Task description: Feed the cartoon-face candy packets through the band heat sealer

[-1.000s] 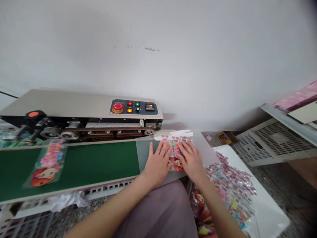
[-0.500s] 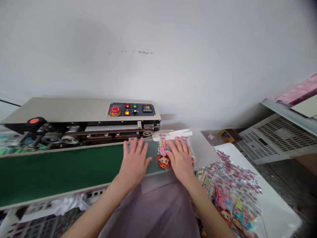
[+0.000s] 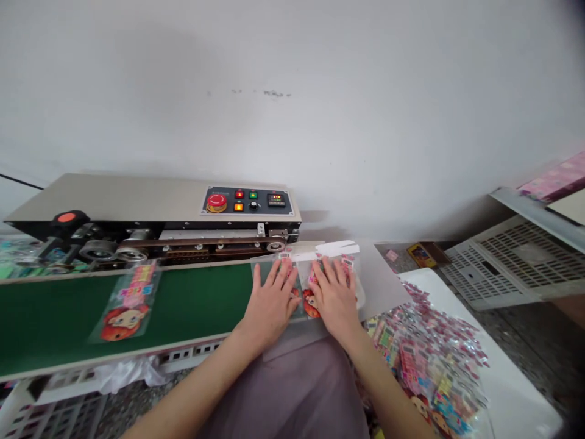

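My left hand (image 3: 269, 305) lies flat with spread fingers on a clear packet (image 3: 296, 281) at the right end of the green belt (image 3: 196, 296). Beside it, my right hand (image 3: 336, 299) rests, fingers apart, on further packets (image 3: 311, 303) with a red-haired cartoon figure and pink print. Their undersides and much of their print are hidden by my hands. Another cartoon packet (image 3: 125, 305) lies tilted on the belt, farther left. Behind the belt stands a beige machine (image 3: 150, 198) with rollers and a lit control panel.
To the right, a heap of filled packets (image 3: 429, 360) covers part of a white surface (image 3: 516, 378). A pale plastic crate (image 3: 503, 256) stands beyond it. White cloth (image 3: 130, 375) hangs below the belt, and a wall rises behind the machine.
A packet now shows on the belt at the left, away from my hands. My left hand has moved right, nearer my right hand, and covers a different packet. The view has shifted slightly.
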`<state>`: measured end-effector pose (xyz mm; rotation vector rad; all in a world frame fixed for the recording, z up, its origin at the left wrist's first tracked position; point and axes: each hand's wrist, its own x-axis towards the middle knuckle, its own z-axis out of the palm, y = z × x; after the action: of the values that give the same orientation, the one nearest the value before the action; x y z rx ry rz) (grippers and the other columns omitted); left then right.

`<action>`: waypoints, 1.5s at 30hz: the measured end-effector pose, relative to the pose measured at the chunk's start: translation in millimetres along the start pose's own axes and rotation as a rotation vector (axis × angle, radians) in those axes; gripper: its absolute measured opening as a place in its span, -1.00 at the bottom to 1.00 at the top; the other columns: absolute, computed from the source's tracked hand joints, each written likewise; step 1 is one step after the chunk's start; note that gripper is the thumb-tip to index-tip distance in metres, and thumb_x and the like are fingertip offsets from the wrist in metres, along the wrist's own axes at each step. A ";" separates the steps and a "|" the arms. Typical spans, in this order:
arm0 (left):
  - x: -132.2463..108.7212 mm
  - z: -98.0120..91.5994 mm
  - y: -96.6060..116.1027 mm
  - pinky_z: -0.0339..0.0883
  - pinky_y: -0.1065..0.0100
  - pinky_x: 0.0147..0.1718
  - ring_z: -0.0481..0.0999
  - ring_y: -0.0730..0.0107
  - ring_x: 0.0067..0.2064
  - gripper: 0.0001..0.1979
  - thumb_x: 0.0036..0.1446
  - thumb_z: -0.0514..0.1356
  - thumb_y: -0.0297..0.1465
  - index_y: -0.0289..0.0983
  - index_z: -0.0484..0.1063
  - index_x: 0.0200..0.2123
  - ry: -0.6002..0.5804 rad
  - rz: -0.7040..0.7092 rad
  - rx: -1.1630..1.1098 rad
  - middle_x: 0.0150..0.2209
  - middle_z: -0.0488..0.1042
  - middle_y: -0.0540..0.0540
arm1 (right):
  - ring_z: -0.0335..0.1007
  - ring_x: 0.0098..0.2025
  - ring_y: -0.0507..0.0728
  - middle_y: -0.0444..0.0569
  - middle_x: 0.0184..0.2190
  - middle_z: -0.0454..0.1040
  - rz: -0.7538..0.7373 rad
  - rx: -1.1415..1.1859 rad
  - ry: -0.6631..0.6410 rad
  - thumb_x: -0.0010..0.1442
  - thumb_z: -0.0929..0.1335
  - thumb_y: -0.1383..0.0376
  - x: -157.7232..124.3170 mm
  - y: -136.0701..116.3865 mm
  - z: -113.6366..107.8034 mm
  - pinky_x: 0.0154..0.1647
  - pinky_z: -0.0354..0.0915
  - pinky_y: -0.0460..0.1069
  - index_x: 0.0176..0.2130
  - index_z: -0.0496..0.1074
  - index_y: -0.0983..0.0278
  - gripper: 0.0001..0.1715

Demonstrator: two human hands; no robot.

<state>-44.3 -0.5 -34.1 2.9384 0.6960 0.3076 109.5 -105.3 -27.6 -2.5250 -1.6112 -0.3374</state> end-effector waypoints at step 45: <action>-18.3 -10.2 -2.7 -0.29 -0.35 0.37 0.10 -0.03 0.43 -0.43 0.43 -0.09 -0.22 -0.36 0.16 0.38 0.032 -0.163 0.014 0.42 0.09 -0.28 | -0.08 0.45 0.36 -0.08 0.42 0.14 0.021 0.088 -0.057 0.47 0.09 0.21 -11.3 -5.9 1.7 0.37 -0.11 0.40 0.41 0.13 0.09 -0.41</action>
<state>-63.7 -5.8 -27.7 2.8724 0.9384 0.3353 99.8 -112.4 -32.2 -2.5054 -1.5812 -0.1892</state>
